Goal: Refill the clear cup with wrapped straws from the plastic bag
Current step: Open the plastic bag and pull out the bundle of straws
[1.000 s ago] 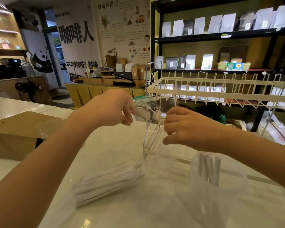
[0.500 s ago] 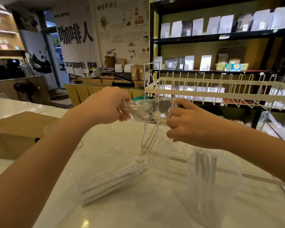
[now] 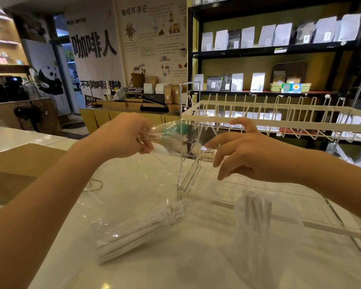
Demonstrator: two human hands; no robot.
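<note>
- Left hand [image 3: 123, 135] pinched shut on the top edge of the plastic bag [image 3: 146, 184], lifting the film above the counter [image 3: 196, 268].
- Right hand [image 3: 248, 157] with fingers spread and loose, holding nothing, just beside the other edge of the bag mouth; impossible to tell whether a fingertip touches the film.
- Wrapped straws [image 3: 140, 230] lying as a bundle at the bottom of the bag, low on the counter, tied by a band near one end.
- Clear cup [image 3: 263, 236] standing to the right of the bundle, near the right forearm, with only few straws inside; blurred, so exact count not readable.
- Risk one: thin film held at one edge only; likely to slip from the pinch or to tear if pulled hard, probably dropping the bundle back.
- Risk two: cup light and almost empty, close under the right arm; easy to knock over when reaching into the bag.
- Risk three: wire rack [image 3: 279, 115] and clear acrylic stand [image 3: 188, 163] directly behind the bag mouth; possible to catch the film or the fingers on them.
- Risk four: band around the bundle; if not removed, probably too thick to enter the cup cleanly, and loose straws may roll off the smooth counter.
</note>
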